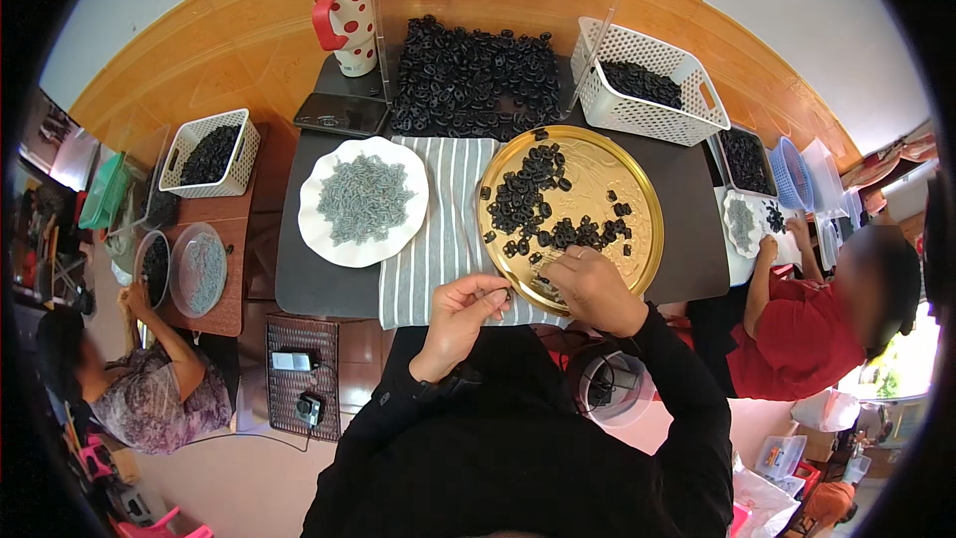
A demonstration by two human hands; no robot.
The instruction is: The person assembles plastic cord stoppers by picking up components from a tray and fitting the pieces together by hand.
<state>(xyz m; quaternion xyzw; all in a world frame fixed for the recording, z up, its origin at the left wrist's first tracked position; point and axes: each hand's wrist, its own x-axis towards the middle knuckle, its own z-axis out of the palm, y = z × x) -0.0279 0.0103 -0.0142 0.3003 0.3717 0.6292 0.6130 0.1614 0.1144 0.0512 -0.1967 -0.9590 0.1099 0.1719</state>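
My left hand (459, 325) is closed, thumb and forefinger pinched at the tray's near left edge on a small dark piece that looks like one of the black plastic parts. My right hand (595, 286) reaches over the near rim of a round gold tray (605, 179), its fingers bent down and drawn together; what they hold is hidden. Small silvery pieces lie beside those fingertips. Small black oval plastic parts (519, 201) are scattered over the tray's left and near side. Left of the tray, a white scalloped plate (315, 229) holds a heap of small grey screw-like pieces (363, 201).
A striped cloth (423, 279) lies under tray and plate. Behind stand a clear bin (597, 40) heaped with black parts, a white basket (652, 120), a phone (342, 115) and a red-dotted tumbler (351, 25). Co-workers sit left (164, 389) and right (797, 339).
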